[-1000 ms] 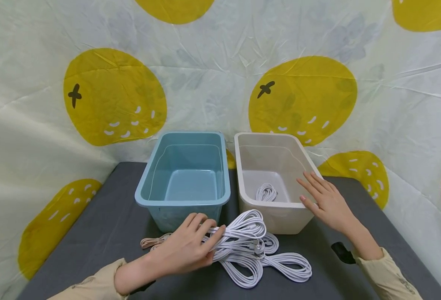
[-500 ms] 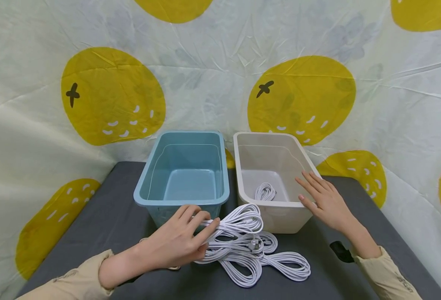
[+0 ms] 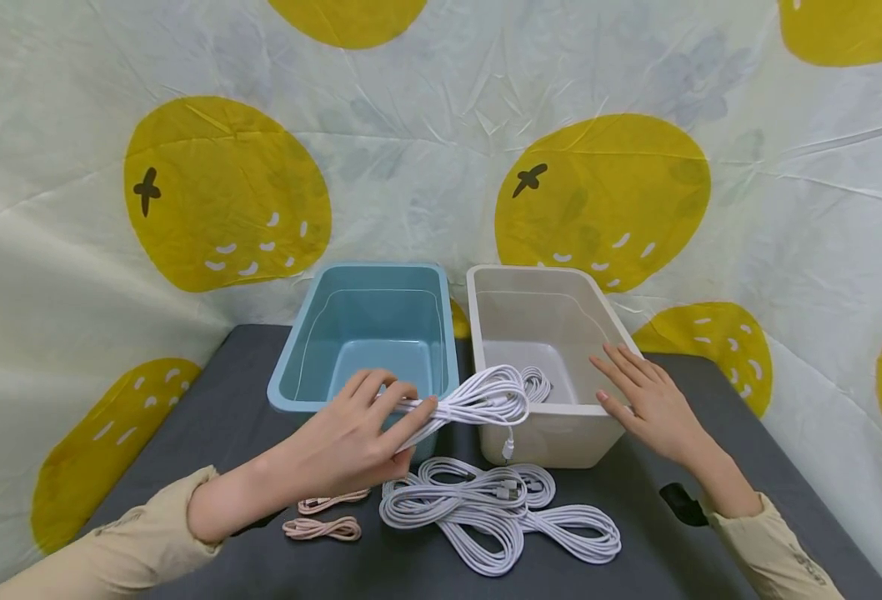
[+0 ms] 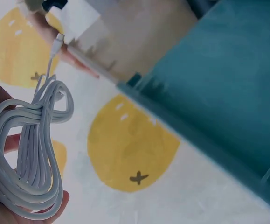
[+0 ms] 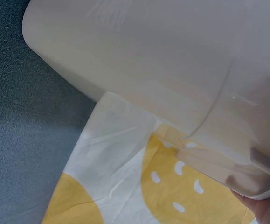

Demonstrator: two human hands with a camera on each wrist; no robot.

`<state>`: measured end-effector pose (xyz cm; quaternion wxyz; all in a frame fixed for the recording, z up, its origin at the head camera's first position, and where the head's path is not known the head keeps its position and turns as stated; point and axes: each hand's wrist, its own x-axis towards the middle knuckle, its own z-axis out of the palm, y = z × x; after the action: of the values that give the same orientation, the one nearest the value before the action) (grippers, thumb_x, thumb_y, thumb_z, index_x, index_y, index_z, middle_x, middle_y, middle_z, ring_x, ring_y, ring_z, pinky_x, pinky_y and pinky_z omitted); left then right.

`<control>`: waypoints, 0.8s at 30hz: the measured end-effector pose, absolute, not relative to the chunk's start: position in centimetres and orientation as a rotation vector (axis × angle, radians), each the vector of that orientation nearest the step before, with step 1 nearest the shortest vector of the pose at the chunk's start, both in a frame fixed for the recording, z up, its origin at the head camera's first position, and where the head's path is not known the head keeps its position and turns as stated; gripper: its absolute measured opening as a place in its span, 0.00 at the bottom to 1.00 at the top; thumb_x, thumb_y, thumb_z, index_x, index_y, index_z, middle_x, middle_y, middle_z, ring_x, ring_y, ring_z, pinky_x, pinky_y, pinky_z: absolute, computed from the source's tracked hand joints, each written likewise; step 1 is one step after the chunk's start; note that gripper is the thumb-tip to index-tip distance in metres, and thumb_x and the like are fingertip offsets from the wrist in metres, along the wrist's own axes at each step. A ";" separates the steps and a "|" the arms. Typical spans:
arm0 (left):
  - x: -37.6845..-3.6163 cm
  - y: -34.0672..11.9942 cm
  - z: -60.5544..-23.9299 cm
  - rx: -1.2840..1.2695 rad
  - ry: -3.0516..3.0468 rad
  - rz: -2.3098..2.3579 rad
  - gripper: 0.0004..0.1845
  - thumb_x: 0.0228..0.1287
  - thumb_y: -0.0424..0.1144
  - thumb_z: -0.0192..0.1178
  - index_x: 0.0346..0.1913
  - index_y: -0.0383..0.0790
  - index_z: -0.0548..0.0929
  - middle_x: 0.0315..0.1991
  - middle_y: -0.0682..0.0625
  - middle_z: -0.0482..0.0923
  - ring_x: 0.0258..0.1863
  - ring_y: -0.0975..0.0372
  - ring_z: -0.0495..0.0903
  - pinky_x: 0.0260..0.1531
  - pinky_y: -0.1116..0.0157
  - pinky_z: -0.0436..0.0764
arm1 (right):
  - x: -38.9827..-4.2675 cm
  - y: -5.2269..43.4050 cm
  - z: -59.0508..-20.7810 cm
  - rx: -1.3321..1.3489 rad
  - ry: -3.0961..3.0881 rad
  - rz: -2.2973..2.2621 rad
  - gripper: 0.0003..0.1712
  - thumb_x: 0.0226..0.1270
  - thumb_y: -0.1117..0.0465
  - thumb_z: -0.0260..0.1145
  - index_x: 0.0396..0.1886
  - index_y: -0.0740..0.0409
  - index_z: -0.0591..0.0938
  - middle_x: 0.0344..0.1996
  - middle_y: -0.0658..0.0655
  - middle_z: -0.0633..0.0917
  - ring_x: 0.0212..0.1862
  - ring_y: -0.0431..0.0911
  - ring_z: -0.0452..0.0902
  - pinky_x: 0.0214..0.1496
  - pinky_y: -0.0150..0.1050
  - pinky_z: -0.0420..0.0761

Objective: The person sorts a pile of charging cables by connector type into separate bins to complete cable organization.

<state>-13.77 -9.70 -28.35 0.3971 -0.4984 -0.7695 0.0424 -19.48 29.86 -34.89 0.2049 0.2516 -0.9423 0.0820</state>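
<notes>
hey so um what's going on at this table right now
A person's left hand is holding a coiled white cable above the table, near the front of two bins. Their right hand is at the right rim of the beige bin, which has a white coil inside. The blue bin stands beside it. More white cables and pinkish-tan cables lie on the table in front.
</notes>
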 end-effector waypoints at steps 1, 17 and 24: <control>-13.9 -9.7 -28.0 -1.258 -1.951 0.105 0.21 0.57 0.45 0.41 0.49 0.41 0.74 0.38 0.47 0.73 0.36 0.54 0.71 0.39 0.58 0.72 | -19.5 29.8 -34.9 0.702 -2.628 0.230 0.30 0.64 0.51 0.52 0.66 0.50 0.61 0.67 0.58 0.59 0.68 0.57 0.52 0.67 0.49 0.47; -17.6 -7.2 -23.8 -1.188 -1.945 0.104 0.22 0.51 0.44 0.56 0.50 0.41 0.75 0.37 0.46 0.74 0.37 0.53 0.69 0.38 0.58 0.69 | -19.5 29.9 -34.9 0.696 -2.637 0.240 0.30 0.64 0.51 0.52 0.66 0.51 0.62 0.67 0.58 0.59 0.68 0.57 0.52 0.67 0.51 0.48; -18.9 -5.8 -22.9 -1.151 -1.940 0.132 0.22 0.52 0.45 0.55 0.50 0.41 0.75 0.37 0.46 0.75 0.37 0.53 0.69 0.37 0.58 0.69 | -19.4 29.8 -34.8 0.696 -2.632 0.237 0.30 0.64 0.51 0.52 0.66 0.51 0.62 0.67 0.58 0.59 0.67 0.57 0.52 0.66 0.52 0.50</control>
<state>-18.92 -5.84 -22.91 0.4269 -0.4606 -0.7764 0.0526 -19.43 29.83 -34.77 0.2028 0.2495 -0.9431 0.0848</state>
